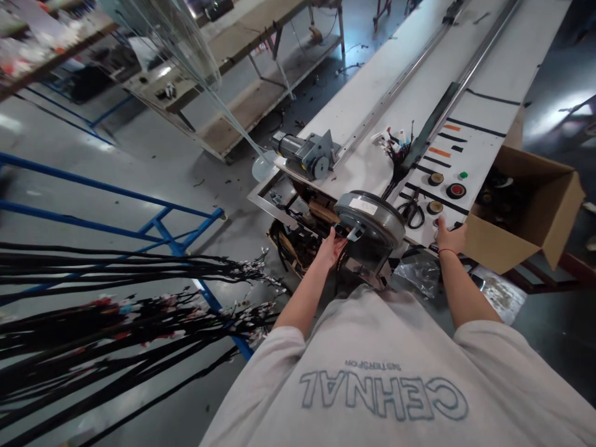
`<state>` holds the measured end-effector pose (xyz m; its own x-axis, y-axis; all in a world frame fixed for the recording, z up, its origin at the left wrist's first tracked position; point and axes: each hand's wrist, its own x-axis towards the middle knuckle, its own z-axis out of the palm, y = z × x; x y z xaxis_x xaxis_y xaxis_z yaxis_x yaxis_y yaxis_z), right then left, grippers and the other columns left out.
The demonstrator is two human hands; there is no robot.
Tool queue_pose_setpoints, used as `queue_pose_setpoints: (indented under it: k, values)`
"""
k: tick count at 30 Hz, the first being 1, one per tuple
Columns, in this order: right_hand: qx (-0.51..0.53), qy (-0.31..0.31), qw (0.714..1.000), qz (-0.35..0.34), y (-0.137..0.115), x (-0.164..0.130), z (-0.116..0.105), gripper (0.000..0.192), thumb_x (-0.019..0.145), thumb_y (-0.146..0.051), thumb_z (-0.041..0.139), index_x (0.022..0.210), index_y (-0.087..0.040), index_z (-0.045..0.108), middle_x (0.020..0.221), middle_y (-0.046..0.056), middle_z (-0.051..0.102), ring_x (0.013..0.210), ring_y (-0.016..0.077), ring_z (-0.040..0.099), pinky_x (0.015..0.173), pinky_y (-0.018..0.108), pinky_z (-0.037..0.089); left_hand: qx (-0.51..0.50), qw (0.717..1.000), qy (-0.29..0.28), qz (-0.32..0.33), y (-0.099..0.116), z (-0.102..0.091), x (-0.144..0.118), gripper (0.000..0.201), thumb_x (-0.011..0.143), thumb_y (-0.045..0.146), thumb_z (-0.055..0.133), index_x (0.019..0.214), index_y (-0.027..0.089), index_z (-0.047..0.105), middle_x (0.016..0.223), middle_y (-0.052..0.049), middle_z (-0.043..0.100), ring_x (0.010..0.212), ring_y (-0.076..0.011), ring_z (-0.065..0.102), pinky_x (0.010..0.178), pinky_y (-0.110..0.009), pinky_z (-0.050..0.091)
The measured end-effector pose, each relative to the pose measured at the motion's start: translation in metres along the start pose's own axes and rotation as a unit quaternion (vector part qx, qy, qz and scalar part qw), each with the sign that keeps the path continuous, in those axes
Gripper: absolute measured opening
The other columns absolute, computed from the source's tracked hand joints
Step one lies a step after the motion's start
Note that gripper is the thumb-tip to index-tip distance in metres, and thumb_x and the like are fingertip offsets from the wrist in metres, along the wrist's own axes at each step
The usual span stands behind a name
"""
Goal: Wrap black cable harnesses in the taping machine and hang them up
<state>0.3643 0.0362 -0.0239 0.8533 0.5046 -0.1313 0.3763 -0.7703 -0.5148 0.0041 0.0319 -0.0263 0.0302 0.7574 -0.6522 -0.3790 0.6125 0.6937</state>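
Observation:
At the near end of a long white workbench (363, 112), a grey-black round drum (367, 217) with a white label stands out from the frame. My left hand (329, 249) is closed at the drum's left side, by a white fitting (356, 232). What its fingers hold is dark and too small to name. My right hand (451, 238) rests at the bench's near right corner, one digit stretched onto a small red button, its other fingers partly hidden. Scissors (413, 212) with black handles lie between drum and hand. Behind the drum, a black wire harness (398, 158) with colored connectors lies along the bench.
A motor (298, 149) sits at the bench's left corner. Right of the bench stands an open cardboard box (507, 242). Many black harnesses (139, 267) hang at left beside a blue metal rack (112, 189). A fan (186, 49) stands behind, near another table (251, 31).

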Motion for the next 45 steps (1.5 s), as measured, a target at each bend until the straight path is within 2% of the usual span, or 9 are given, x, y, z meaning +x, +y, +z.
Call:
queue_pose_setpoints:
  k: [3, 8, 15, 20, 25, 31, 38, 41, 45]
  values:
    - [0.004, -0.007, 1.0, -0.006, 0.003, 0.005, 0.002, 0.09, 0.082, -0.065, 0.065, 0.146, -0.007, 0.04, 0.133, 0.027, 0.057, 0.123, 0.042, 0.056, 0.104, 0.056, 0.042, -0.015, 0.999, -0.018, -0.032, -0.008, -0.007, -0.006, 0.064, 0.093, 0.068, 0.046, 0.112, 0.01, 0.064, 0.094, -0.015, 0.075, 0.089, -0.0209, 0.073, 0.079, -0.03, 0.058]
    - [0.016, -0.014, 1.0, -0.002, 0.005, 0.008, 0.002, 0.092, 0.078, -0.062, 0.072, 0.146, -0.008, 0.04, 0.132, 0.027, 0.058, 0.123, 0.0417, 0.055, 0.103, 0.054, 0.042, 0.141, 0.974, -0.175, -0.004, -0.047, -0.045, -0.043, 0.066, 0.088, 0.073, 0.047, 0.101, 0.012, 0.069, 0.09, -0.012, 0.075, 0.092, -0.0225, 0.07, 0.089, -0.034, 0.052]
    - [0.013, -0.001, 1.0, -0.004, 0.006, 0.007, 0.004, 0.091, 0.081, -0.065, 0.067, 0.147, -0.007, 0.041, 0.13, 0.027, 0.059, 0.121, 0.0419, 0.057, 0.102, 0.055, 0.042, 0.36, 0.91, -0.099, 0.178, -0.084, -0.078, -0.1, 0.05, 0.091, 0.062, 0.047, 0.089, 0.016, 0.065, 0.077, -0.004, 0.067, 0.08, -0.0182, 0.062, 0.087, -0.033, 0.049]
    - [0.007, 0.006, 1.0, -0.006, 0.009, 0.011, 0.007, 0.093, 0.08, -0.065, 0.068, 0.147, -0.007, 0.04, 0.129, 0.028, 0.06, 0.12, 0.0415, 0.057, 0.101, 0.054, 0.043, 0.232, 0.955, -0.096, 0.155, -0.063, -0.054, -0.096, 0.063, 0.09, 0.066, 0.046, 0.122, 0.013, 0.058, 0.089, -0.008, 0.072, 0.073, -0.0176, 0.067, 0.075, -0.033, 0.055]
    - [0.006, 0.019, 1.0, -0.013, 0.011, 0.013, 0.011, 0.092, 0.079, -0.067, 0.066, 0.144, -0.006, 0.043, 0.125, 0.028, 0.061, 0.115, 0.0418, 0.059, 0.099, 0.054, 0.044, 0.29, 0.938, -0.16, 0.103, -0.014, -0.04, -0.067, 0.052, 0.077, 0.058, 0.071, 0.099, 0.011, 0.069, 0.089, -0.01, 0.076, 0.084, -0.0225, 0.071, 0.08, -0.034, 0.056]
    - [-0.005, 0.005, 1.0, -0.003, 0.006, 0.009, 0.007, 0.089, 0.081, -0.067, 0.065, 0.144, -0.008, 0.042, 0.127, 0.027, 0.06, 0.118, 0.0416, 0.058, 0.1, 0.054, 0.044, 0.436, 0.844, -0.298, 0.091, 0.028, -0.035, -0.058, 0.041, 0.086, 0.05, 0.062, 0.094, 0.012, 0.074, 0.089, -0.007, 0.078, 0.082, -0.0193, 0.07, 0.076, -0.027, 0.054]
    - [-0.004, 0.005, 1.0, -0.018, 0.005, 0.007, 0.006, 0.087, 0.083, -0.064, 0.065, 0.143, -0.007, 0.041, 0.128, 0.028, 0.059, 0.119, 0.0412, 0.057, 0.101, 0.054, 0.043, 0.624, 0.722, -0.208, 0.216, 0.026, -0.021, -0.073, 0.031, 0.094, 0.024, 0.045, 0.079, 0.017, 0.071, 0.08, -0.006, 0.076, 0.075, -0.0164, 0.068, 0.074, -0.023, 0.05]
    - [-0.007, 0.004, 1.0, -0.014, 0.004, 0.006, 0.006, 0.086, 0.083, -0.064, 0.065, 0.143, -0.007, 0.042, 0.125, 0.027, 0.061, 0.117, 0.0406, 0.059, 0.1, 0.053, 0.045, 0.613, 0.737, -0.178, 0.223, 0.015, -0.021, -0.076, 0.027, 0.093, 0.021, 0.043, 0.08, 0.018, 0.067, 0.079, -0.006, 0.075, 0.074, -0.0162, 0.068, 0.077, -0.024, 0.05]
    - [-0.017, 0.007, 1.0, -0.003, 0.003, 0.004, 0.005, 0.086, 0.083, -0.066, 0.065, 0.141, -0.007, 0.044, 0.123, 0.027, 0.062, 0.114, 0.0393, 0.06, 0.096, 0.049, 0.047, 0.467, 0.829, -0.246, 0.185, -0.003, -0.028, -0.076, 0.02, 0.091, 0.023, 0.046, 0.099, 0.015, 0.062, 0.088, -0.006, 0.073, 0.081, -0.0163, 0.067, 0.08, -0.028, 0.053]
